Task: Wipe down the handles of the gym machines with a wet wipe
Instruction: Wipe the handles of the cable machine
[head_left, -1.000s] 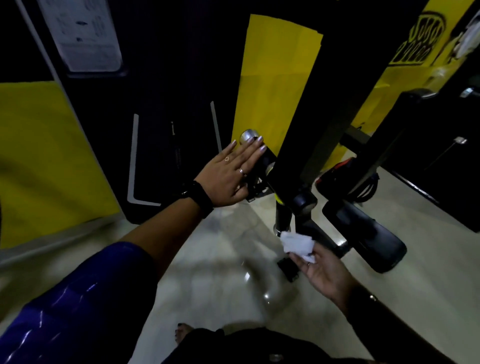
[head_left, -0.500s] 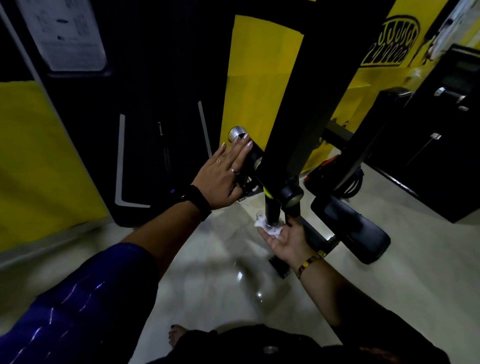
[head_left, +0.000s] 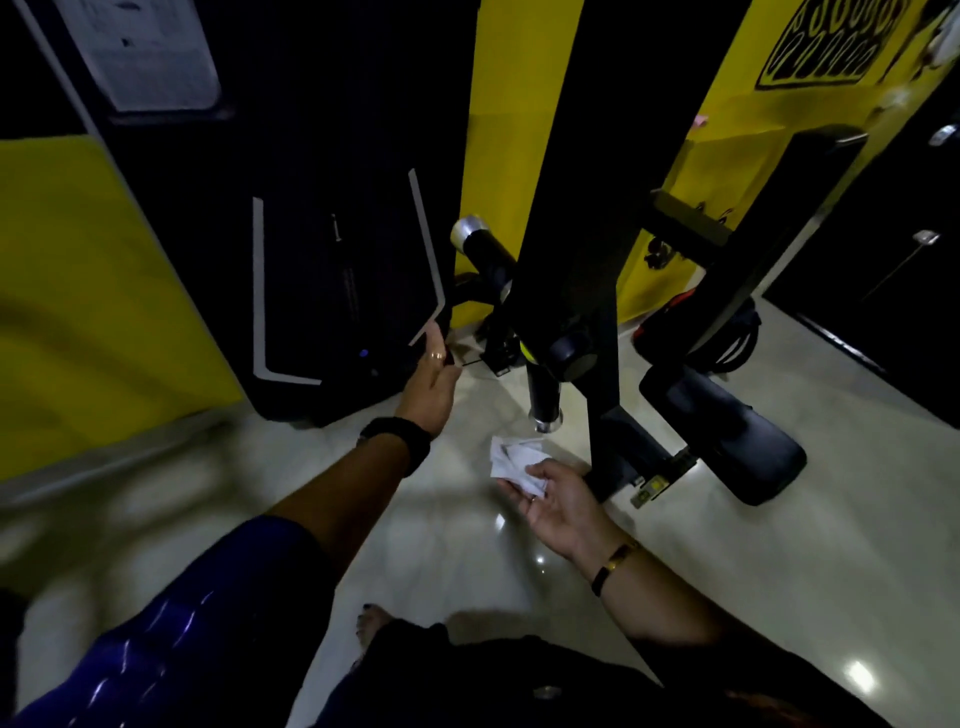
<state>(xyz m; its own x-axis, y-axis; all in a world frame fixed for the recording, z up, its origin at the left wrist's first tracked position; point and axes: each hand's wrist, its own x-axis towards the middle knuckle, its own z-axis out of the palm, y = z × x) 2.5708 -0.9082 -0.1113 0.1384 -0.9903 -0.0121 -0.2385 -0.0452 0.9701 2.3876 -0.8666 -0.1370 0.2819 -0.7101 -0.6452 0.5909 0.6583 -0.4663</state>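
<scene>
While the person stands on the shiny pale floor, the right hand lies palm up and pinches a white wet wipe between thumb and fingers. The wipe is crumpled and sticks out past the fingertips, toward 11 o'clock. At 12 o'clock from it hangs the lower handle, a short black bar with a silver end pointing down. The wipe is near that end but does not touch it.

The left hand is held out at 10 o'clock from the wipe. Its fingers are stretched out side by side, and it holds nothing. It has a ring on one finger and a black watch at the wrist. Its fingertips are in front of a big black cover with white lines; I cannot tell if they touch it.

At 1 o'clock from the left hand sticks out the upper handle, black with a silver cap, well apart from both hands. A thick black post stands right beside both handles and hides the inner end of the upper one. At 3 o'clock from the wipe sits a black pad, low over the floor. A yellow wall is behind the cover. A gold bracelet is on the right wrist.
</scene>
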